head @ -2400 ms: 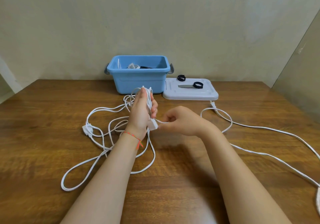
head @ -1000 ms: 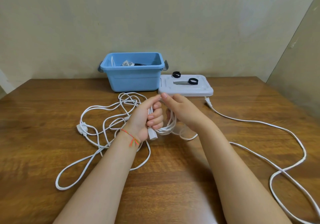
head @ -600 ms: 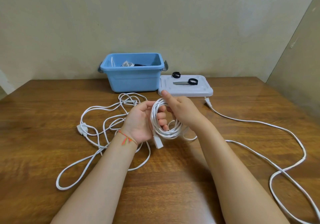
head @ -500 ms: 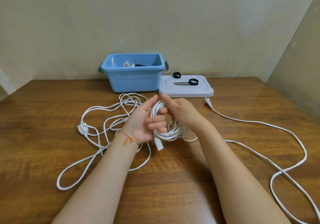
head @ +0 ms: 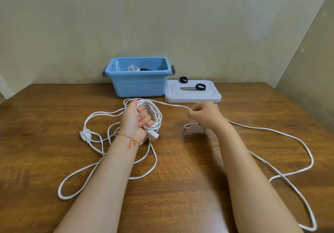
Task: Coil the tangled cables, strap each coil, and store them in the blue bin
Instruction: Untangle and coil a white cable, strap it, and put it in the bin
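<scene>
My left hand (head: 135,121) grips a coil of white cable (head: 155,115) over the table's middle, its white plug end (head: 152,135) hanging below the fist. A strand runs from the coil's top rightward to my right hand (head: 204,115), which pinches it. The free length of that cable (head: 289,135) trails in loops over the right side of the table. A second white cable (head: 94,139) lies tangled to the left. The blue bin (head: 138,83) stands at the back with coiled cables inside. Two black straps (head: 200,87) lie on the white lid (head: 193,95).
The white lid lies flat just right of the bin. A beige wall stands close behind both. The wooden table (head: 45,120) stretches wide, with cable loops reaching toward the front left and the far right edge.
My right hand has drawn away from the coil to the right, pulling a strand taut. My left hand has closed round the coil and holds it more upright.
</scene>
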